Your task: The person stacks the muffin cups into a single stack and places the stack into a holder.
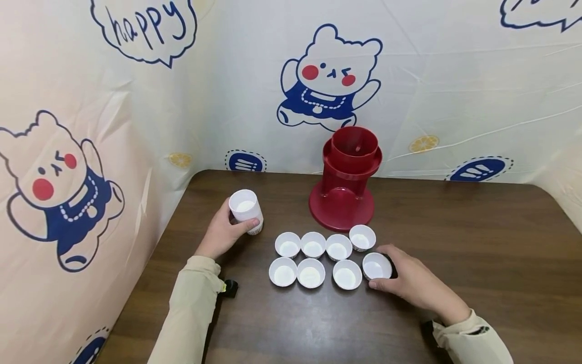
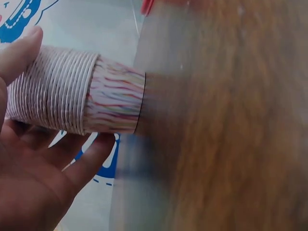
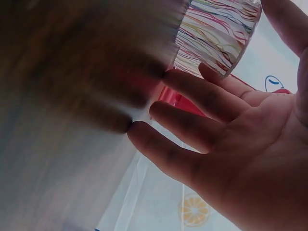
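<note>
Head view, left hand (image 1: 221,233): gripping stack of paper cups (image 1: 246,211) on table (image 1: 454,242).
Right hand (image 1: 411,283): fingers curling around end cup (image 1: 377,266) of eight-cup rows.
Behind: red dispenser (image 1: 347,177).

A dark brown wooden counter (image 1: 477,263) with rounded far corners is carrying everything; a red stand (image 1: 345,179) with a round base and a cup-shaped top is sitting near the far edge, about the middle; in front of it eight small white paper cups (image 1: 312,244) are lying in two rows of four, open side up, the cups in each row close beside one another; a stack of nested cups (image 1: 246,211) is resting on its base on the counter to the left of the rows; a small black object (image 1: 230,288) is lying near the left front edge.
</note>
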The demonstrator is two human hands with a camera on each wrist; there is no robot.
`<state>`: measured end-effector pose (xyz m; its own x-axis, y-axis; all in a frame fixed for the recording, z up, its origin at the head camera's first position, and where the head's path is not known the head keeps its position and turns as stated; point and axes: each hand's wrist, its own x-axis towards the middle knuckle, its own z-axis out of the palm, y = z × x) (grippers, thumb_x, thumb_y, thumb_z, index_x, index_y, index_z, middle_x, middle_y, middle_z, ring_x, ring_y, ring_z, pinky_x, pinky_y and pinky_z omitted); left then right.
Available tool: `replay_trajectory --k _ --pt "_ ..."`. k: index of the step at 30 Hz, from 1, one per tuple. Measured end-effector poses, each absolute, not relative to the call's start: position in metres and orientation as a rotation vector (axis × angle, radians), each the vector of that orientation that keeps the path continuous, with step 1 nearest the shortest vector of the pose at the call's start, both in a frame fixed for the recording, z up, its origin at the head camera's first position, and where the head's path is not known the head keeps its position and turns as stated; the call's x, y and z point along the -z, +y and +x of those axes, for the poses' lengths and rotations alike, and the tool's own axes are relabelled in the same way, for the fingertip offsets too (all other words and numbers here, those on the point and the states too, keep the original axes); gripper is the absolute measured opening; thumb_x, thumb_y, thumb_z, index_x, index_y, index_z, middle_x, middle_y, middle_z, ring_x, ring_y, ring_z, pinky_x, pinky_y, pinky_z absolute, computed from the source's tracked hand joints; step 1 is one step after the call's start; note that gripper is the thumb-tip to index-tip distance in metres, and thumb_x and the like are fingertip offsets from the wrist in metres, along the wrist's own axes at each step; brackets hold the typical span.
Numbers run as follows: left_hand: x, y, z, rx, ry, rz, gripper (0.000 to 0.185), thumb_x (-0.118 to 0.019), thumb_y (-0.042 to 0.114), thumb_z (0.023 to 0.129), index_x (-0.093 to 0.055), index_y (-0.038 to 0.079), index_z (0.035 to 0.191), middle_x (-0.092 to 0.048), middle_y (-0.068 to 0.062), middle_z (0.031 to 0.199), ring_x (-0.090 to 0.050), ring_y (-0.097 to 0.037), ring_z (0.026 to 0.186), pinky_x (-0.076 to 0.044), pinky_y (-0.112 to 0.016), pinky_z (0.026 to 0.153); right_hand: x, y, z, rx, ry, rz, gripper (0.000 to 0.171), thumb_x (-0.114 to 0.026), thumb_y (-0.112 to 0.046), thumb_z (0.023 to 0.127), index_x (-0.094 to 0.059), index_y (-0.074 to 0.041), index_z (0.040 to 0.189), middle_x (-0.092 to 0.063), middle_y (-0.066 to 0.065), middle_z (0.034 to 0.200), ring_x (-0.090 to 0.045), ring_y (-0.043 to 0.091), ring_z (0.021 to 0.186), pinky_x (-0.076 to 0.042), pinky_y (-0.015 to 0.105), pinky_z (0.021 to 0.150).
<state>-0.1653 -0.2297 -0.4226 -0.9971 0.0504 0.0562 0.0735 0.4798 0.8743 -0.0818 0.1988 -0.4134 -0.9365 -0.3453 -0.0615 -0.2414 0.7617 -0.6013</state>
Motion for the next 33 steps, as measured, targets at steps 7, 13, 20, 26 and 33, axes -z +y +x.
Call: replay_trajectory --k 7,13,20,26,33 --pt "0.4219 -0.2362 -0.1605 1.605 -2.709 -0.155 0.077 -0.084 0.024 0.085 -0.040 0.003 0.145 -0.055 -0.021 0.132 -0.053 -0.036 0.121 -0.039 -0.051 0.106 0.4128 0.1991 -0.0818 0.905 2.804 -0.504 0.065 -0.086 -0.040 0.079 -0.060 -0.008 0.130 -0.065 0.005 0.120 -0.061 0.024 0.106 -0.048 0.049 0.092" --pt "0.4215 -0.2362 -0.1610 1.597 -2.738 -0.143 0.078 -0.083 0.027 0.085 -0.040 0.004 0.146 -0.054 -0.021 0.134 -0.051 -0.037 0.123 -0.038 -0.054 0.107 0.4076 0.2021 -0.0817 0.917 2.784 -0.508 0.065 -0.084 -0.035 0.083 -0.059 -0.008 0.136 -0.066 0.010 0.122 -0.063 0.027 0.108 -0.048 0.052 0.094" --pt "0.4224 -0.2355 -0.1604 1.610 -2.737 -0.147 0.080 -0.083 0.028 0.086 -0.038 0.003 0.147 -0.053 -0.021 0.135 -0.050 -0.038 0.124 -0.037 -0.055 0.108 0.4109 0.2061 -0.0806 0.917 2.775 -0.573 0.075 -0.086 -0.038 0.080 -0.054 -0.007 0.141 -0.064 0.012 0.128 -0.062 0.029 0.113 -0.047 0.053 0.096" --pt "0.4234 -0.2363 -0.1607 1.604 -2.726 -0.166 0.080 -0.083 0.027 0.086 -0.038 0.003 0.147 -0.054 -0.021 0.134 -0.051 -0.037 0.123 -0.037 -0.054 0.108 0.4149 0.2067 -0.0779 0.910 2.809 -0.540 0.075 -0.087 -0.040 0.078 -0.055 -0.009 0.138 -0.067 0.009 0.123 -0.064 0.027 0.107 -0.049 0.052 0.092" --pt "0.4232 -0.2353 -0.1612 1.619 -2.717 -0.163 0.078 -0.083 0.025 0.085 -0.039 0.005 0.146 -0.055 -0.019 0.132 -0.052 -0.036 0.121 -0.038 -0.051 0.106 0.4171 0.2051 -0.0786 0.909 2.825 -0.519 0.069 -0.087 -0.041 0.079 -0.058 -0.010 0.134 -0.068 0.008 0.118 -0.065 0.026 0.103 -0.051 0.050 0.089"
